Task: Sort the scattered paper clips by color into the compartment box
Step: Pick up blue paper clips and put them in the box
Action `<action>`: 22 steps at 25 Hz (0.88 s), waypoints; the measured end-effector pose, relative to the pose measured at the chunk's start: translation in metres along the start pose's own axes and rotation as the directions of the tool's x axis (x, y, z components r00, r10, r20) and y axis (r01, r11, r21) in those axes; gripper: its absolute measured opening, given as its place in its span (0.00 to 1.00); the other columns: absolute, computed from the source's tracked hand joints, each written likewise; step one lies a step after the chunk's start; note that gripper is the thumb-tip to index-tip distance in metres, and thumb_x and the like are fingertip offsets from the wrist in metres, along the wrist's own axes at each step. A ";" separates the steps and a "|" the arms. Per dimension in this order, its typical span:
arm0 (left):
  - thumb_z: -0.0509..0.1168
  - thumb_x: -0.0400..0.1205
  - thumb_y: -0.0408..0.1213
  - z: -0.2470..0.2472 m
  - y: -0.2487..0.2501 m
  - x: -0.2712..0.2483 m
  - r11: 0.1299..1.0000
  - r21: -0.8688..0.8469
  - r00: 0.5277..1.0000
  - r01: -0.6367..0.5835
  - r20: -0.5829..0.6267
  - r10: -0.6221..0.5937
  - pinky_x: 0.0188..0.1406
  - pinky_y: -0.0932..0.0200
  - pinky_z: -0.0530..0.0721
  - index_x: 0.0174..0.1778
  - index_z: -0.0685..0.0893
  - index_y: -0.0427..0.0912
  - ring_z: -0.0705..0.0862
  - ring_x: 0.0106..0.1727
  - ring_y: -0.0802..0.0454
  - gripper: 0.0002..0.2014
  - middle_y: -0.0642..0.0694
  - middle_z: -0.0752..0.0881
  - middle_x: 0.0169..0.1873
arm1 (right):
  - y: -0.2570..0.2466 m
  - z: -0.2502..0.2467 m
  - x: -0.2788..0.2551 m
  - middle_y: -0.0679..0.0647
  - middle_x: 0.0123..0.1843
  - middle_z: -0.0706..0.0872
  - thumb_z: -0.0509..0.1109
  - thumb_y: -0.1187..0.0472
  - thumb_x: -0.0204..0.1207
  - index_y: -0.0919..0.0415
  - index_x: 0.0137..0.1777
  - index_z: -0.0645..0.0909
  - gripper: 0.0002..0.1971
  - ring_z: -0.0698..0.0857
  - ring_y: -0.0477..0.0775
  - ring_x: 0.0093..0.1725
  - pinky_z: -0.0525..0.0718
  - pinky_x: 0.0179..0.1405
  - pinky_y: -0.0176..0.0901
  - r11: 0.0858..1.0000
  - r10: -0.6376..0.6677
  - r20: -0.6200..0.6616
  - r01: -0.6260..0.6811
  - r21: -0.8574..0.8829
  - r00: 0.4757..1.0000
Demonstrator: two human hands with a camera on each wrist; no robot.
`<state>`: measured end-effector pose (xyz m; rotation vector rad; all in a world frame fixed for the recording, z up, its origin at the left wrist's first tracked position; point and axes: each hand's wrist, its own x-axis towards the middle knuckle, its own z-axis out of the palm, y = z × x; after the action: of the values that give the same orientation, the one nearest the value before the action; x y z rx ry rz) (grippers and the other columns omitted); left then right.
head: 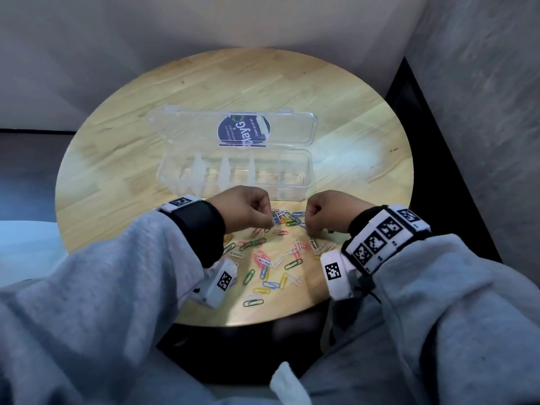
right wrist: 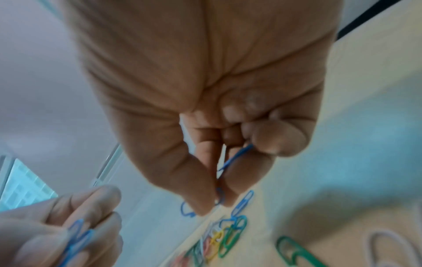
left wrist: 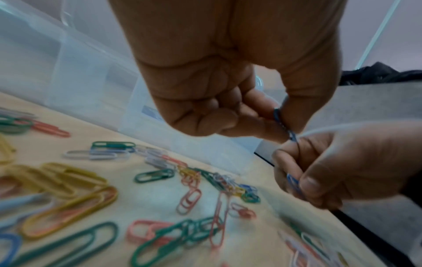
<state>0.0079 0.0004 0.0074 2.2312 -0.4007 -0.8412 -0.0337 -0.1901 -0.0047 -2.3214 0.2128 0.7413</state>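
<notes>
Paper clips (head: 271,261) in several colours lie scattered on the near part of the round wooden table (head: 117,171). A tangle of clips (head: 287,217) sits between my hands. My left hand (head: 270,222) pinches blue paper clips (left wrist: 279,119) between thumb and forefinger. My right hand (head: 309,229) also pinches blue paper clips (right wrist: 237,157), with its fingertips down at the tangle. The two hands almost touch in the left wrist view. The clear compartment box (head: 292,191) stands just behind them with its lid (head: 190,130) laid open to the back.
The near table edge (head: 263,320) runs just behind the nearest clips. A wall corner rises behind the table. A dark ledge (head: 438,141) runs along the right side. Grey sleeves and wrist cameras hang over the near clips.
</notes>
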 end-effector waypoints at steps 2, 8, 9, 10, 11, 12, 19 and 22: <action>0.74 0.70 0.29 -0.006 -0.003 -0.002 0.989 -0.146 1.000 0.013 0.024 -0.010 0.32 0.58 0.71 0.27 0.79 0.45 0.74 0.26 0.52 0.12 0.52 0.83 0.21 | 0.004 -0.002 0.000 0.62 0.37 0.86 0.65 0.73 0.69 0.58 0.33 0.76 0.10 0.80 0.57 0.32 0.79 0.34 0.42 0.991 -0.002 0.012 0.000 0.133 1.000; 0.67 0.75 0.21 -0.013 -0.006 -0.009 0.842 -0.533 0.996 0.086 0.061 -0.063 0.33 0.63 0.78 0.42 0.82 0.42 0.81 0.21 0.59 0.11 0.52 0.84 0.20 | 0.004 -0.004 0.003 0.58 0.27 0.71 0.52 0.77 0.74 0.64 0.36 0.79 0.16 0.71 0.53 0.25 0.75 0.28 0.42 0.866 0.073 0.057 -0.092 0.492 0.996; 0.63 0.79 0.21 -0.014 -0.006 -0.011 0.816 -0.569 0.995 0.098 0.073 -0.069 0.32 0.66 0.80 0.45 0.83 0.43 0.82 0.22 0.60 0.11 0.52 0.83 0.20 | 0.001 -0.004 0.003 0.57 0.28 0.70 0.52 0.77 0.75 0.66 0.34 0.78 0.16 0.70 0.53 0.26 0.72 0.28 0.42 0.840 0.078 0.061 -0.099 0.534 0.995; 0.60 0.81 0.21 -0.015 -0.005 -0.012 0.794 -0.597 0.993 0.113 0.089 -0.074 0.30 0.69 0.82 0.46 0.84 0.43 0.83 0.22 0.60 0.12 0.52 0.83 0.20 | -0.002 -0.003 0.003 0.58 0.29 0.70 0.52 0.76 0.76 0.67 0.33 0.76 0.15 0.70 0.53 0.27 0.71 0.28 0.42 0.819 0.094 0.062 -0.113 0.563 0.994; 0.57 0.82 0.22 -0.016 -0.004 -0.013 0.775 -0.619 0.991 0.130 0.106 -0.082 0.29 0.71 0.82 0.45 0.85 0.41 0.83 0.22 0.60 0.13 0.51 0.82 0.20 | -0.005 -0.002 0.004 0.58 0.29 0.70 0.53 0.75 0.76 0.67 0.32 0.74 0.14 0.70 0.54 0.27 0.72 0.28 0.41 0.807 0.121 0.056 -0.131 0.575 0.991; 0.55 0.82 0.22 -0.017 -0.004 -0.014 0.755 -0.639 0.988 0.150 0.123 -0.091 0.27 0.71 0.82 0.42 0.85 0.39 0.83 0.21 0.59 0.15 0.50 0.82 0.21 | -0.006 -0.001 0.005 0.59 0.29 0.71 0.54 0.74 0.75 0.67 0.31 0.73 0.13 0.72 0.55 0.27 0.73 0.27 0.41 0.807 0.153 0.050 -0.153 0.570 0.987; 0.54 0.83 0.30 -0.010 0.003 -0.014 0.730 -0.608 0.949 0.313 0.238 -0.208 0.17 0.73 0.75 0.35 0.79 0.38 0.77 0.19 0.58 0.12 0.46 0.75 0.26 | -0.007 0.006 0.009 0.45 0.34 0.77 0.62 0.62 0.75 0.53 0.47 0.81 0.07 0.79 0.51 0.36 0.75 0.33 0.40 0.995 -0.028 -0.124 0.016 -0.097 0.992; 0.65 0.79 0.41 0.001 0.002 -0.010 0.954 -0.040 0.936 0.296 0.210 -0.281 0.22 0.65 0.67 0.34 0.79 0.44 0.69 0.24 0.56 0.09 0.50 0.73 0.25 | -0.010 0.009 0.009 0.43 0.35 0.74 0.66 0.59 0.75 0.45 0.51 0.79 0.08 0.77 0.46 0.33 0.71 0.28 0.38 0.978 -0.011 -0.134 -0.017 -0.208 0.991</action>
<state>-0.0004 0.0034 0.0133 2.1761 -0.1322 -1.2247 -0.0271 -0.1765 -0.0091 -2.5749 0.2066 0.6346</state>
